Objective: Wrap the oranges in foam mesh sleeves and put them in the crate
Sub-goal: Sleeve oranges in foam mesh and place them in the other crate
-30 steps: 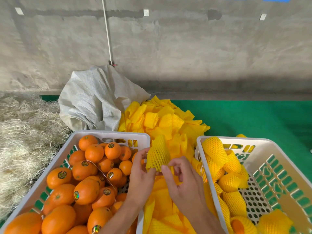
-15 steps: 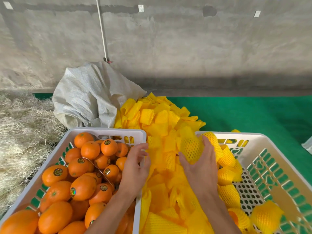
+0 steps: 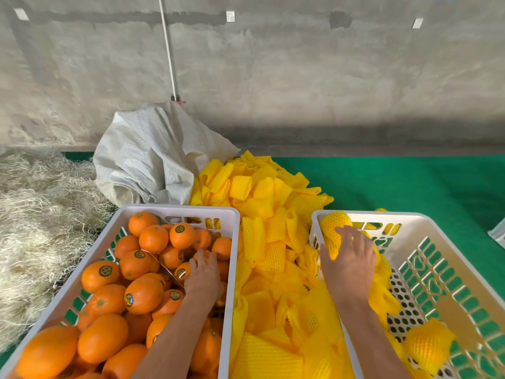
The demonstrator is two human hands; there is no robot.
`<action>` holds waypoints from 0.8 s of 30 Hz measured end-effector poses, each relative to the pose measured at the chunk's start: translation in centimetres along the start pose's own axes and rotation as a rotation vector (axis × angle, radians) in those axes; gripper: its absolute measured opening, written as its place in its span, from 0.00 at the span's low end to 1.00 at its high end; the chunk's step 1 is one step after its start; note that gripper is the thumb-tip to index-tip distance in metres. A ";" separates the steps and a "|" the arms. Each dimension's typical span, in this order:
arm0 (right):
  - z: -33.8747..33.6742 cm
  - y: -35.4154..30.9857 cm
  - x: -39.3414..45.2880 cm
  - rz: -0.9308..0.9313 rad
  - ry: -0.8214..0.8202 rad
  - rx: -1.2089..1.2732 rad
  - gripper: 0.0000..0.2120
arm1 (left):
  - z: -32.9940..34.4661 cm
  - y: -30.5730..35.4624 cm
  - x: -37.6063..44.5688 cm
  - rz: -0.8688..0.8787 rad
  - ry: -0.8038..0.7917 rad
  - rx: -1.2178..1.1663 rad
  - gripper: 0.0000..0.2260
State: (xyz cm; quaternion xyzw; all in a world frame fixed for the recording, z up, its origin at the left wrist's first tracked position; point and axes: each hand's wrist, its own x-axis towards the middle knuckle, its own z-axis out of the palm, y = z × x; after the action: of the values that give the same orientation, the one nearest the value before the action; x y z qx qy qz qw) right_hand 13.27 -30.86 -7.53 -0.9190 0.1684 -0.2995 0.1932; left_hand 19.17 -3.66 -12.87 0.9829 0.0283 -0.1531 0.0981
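One wrapped orange [image 3: 334, 228] seemingly under right grip [image 3: 351, 258], crate [image 3: 437, 222] corner.

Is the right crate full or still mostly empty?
Mostly empty: the right crate shows bare perforated floor; wrapped oranges line only its left side.

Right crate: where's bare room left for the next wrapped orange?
Bare perforated floor in the right crate, between the wrapped oranges along its left wall and the green-slotted right wall. Far-left corner is crowded: the right hand sets a wrapped orange there.
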 end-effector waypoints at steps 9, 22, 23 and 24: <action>2.3 -0.7 -1.8 -0.458 -0.548 -0.189 0.25 | 0.2 0.6 -0.3 -0.019 0.141 0.065 0.30; 3.6 -1.7 -2.8 -0.250 -0.791 -0.252 0.14 | 0.8 0.4 0.0 -0.031 0.195 -0.004 0.23; 3.5 -1.8 -2.8 -0.241 -0.779 -0.214 0.13 | 0.9 0.3 0.0 -0.034 0.191 -0.009 0.24; 3.4 -1.9 -2.8 -0.235 -0.753 -0.161 0.13 | 1.0 0.2 0.1 -0.029 0.185 -0.010 0.25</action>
State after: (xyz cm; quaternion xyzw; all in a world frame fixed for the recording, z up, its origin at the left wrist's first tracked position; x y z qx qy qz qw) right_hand 13.62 -27.12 -10.57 -0.9897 0.0024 0.0522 0.1334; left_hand 18.93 -4.04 -13.81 0.9919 0.0523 -0.0629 0.0977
